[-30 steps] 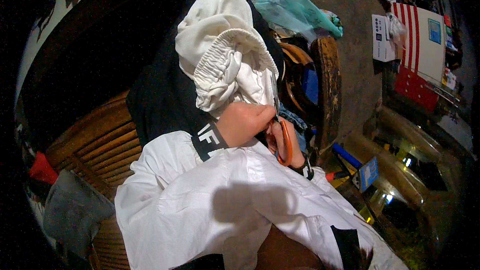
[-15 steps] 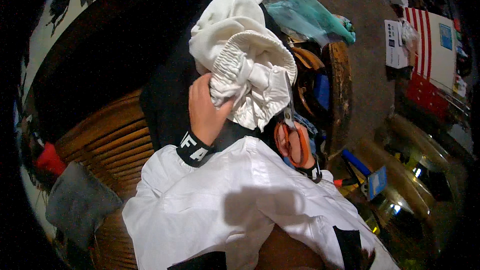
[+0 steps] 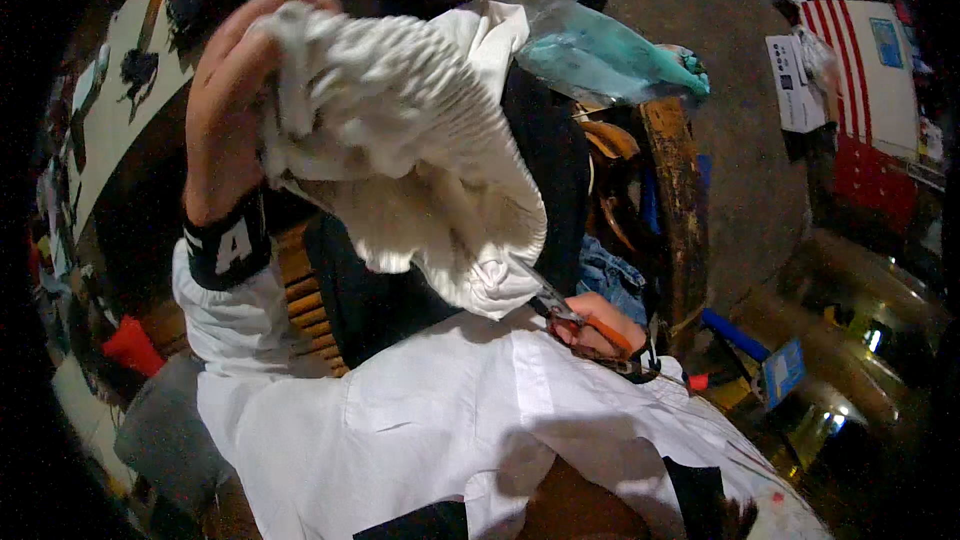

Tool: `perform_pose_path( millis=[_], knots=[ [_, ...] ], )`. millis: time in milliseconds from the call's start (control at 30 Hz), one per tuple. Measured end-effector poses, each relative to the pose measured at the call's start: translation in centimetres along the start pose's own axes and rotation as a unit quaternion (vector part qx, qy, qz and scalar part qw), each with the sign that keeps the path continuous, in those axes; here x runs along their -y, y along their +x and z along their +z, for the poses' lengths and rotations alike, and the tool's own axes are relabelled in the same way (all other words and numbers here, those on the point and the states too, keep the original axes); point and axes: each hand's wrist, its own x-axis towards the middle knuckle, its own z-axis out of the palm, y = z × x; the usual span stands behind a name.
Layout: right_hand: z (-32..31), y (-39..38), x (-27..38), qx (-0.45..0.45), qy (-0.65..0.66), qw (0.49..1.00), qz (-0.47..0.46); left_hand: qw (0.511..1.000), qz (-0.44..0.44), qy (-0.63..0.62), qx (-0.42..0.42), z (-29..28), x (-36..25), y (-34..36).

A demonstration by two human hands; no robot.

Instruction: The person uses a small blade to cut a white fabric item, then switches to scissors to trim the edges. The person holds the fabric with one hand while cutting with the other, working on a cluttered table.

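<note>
A white garment with a gathered elastic edge (image 3: 410,130) hangs stretched out over my lap. Up at the left, my left hand (image 3: 230,100) is closed on the elastic edge, its fingers partly hidden behind the cloth. Orange-handled scissors (image 3: 553,302) are in my right hand (image 3: 608,318), lower right of the garment. Their blades point up and left, the tips against or just beside a bunched lower corner of the cloth; I cannot tell whether they touch it. More of the white fabric trails off toward the far side.
Black cloth (image 3: 550,150) lies beneath the garment, over a slatted wooden seat (image 3: 300,275). A teal plastic bag (image 3: 610,50) sits at the far right, near a worn wooden edge (image 3: 672,180) and blue denim (image 3: 610,275). White boxes (image 3: 795,85) stand farther right.
My left hand has swung up and left, pulling the elastic edge out wide. The scissors and my right hand are slightly lower, with the blades now turned more to the left.
</note>
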Motion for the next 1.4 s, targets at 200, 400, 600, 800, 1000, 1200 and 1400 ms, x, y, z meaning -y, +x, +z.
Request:
perform_pose_path(
  millis=[200,400,600,800,1000,1200,1400],
  knots=[
    [-0.2,-0.4,-0.2,0.067,0.017,0.997,-0.044,0.976,-0.053,0.125,0.168,0.2,-6.0,0.0],
    [-1.3,1.2,-0.3,0.193,0.054,0.978,-0.067,0.931,-0.112,0.056,0.344,-3.1,-8.8,-0.7],
    [-1.4,3.3,0.4,0.050,0.214,0.963,0.154,0.969,-0.093,0.181,0.141,-0.4,2.1,6.3],
    [-0.7,4.5,0.6,-0.199,0.185,0.961,0.057,0.891,0.211,0.391,0.092,9.6,8.8,4.3],
    [0.4,4.4,-2.8,-0.195,0.119,0.969,0.093,0.836,0.156,0.372,0.372,9.7,11.7,-2.1],
    [-0.1,3.9,-2.1,-0.098,0.049,0.993,0.032,0.895,0.040,0.314,0.314,9.9,9.5,-7.7],
    [1.6,3.0,-2.1,-0.163,0.405,0.897,0.067,0.963,0.082,0.208,0.148,13.2,9.5,-9.1]
  ],
)
